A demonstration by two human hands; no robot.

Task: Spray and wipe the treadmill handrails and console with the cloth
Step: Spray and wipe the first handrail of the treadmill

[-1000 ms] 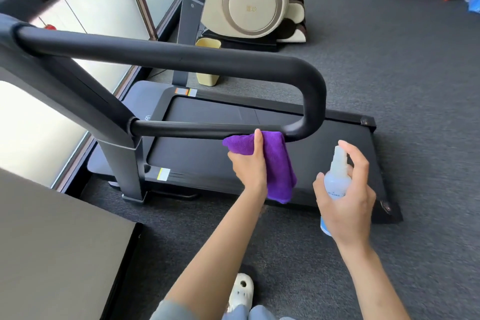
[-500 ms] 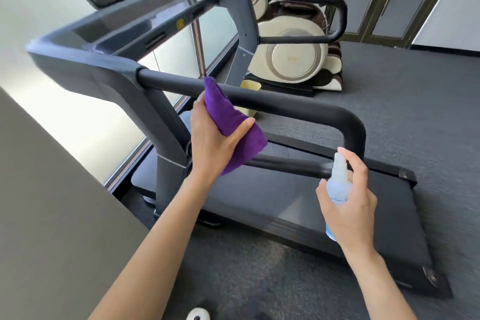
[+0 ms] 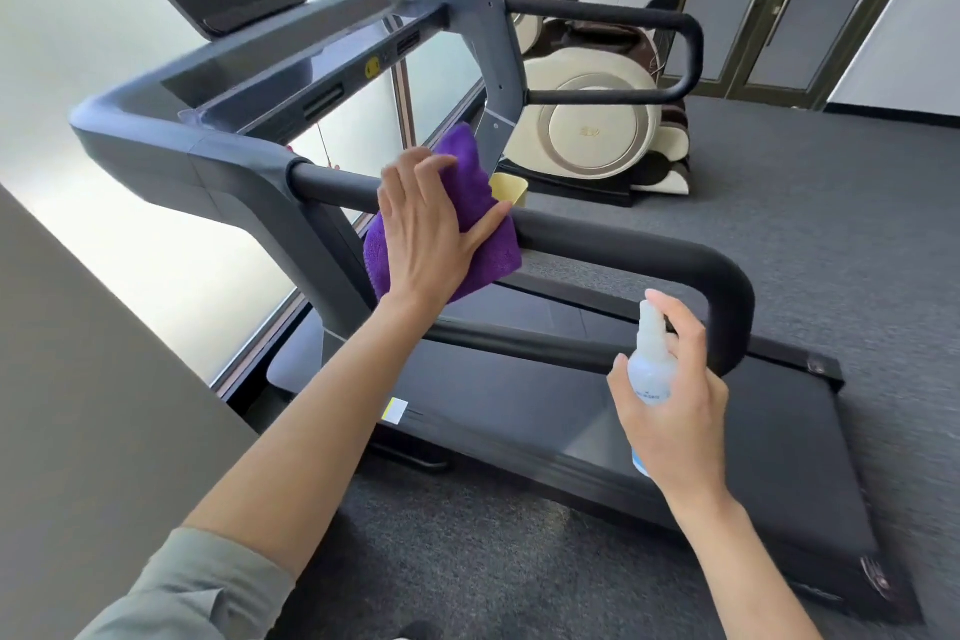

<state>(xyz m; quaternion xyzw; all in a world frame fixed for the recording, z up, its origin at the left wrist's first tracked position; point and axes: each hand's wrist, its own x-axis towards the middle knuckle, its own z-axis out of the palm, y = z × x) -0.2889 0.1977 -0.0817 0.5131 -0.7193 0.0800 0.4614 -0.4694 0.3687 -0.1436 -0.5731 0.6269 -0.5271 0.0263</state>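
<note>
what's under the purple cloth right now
The near handrail: the purple cloth drapes over its upper bar, pressed by the left hand. The bar shows on both sides, but the covered stretch is hidden.

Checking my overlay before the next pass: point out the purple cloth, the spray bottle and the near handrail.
purple cloth (image 3: 493,255): head view, lower right fold below the thumb.
spray bottle (image 3: 650,369): head view, clear body above the fingers.
near handrail (image 3: 623,244): head view, top bar right of the cloth.
</note>
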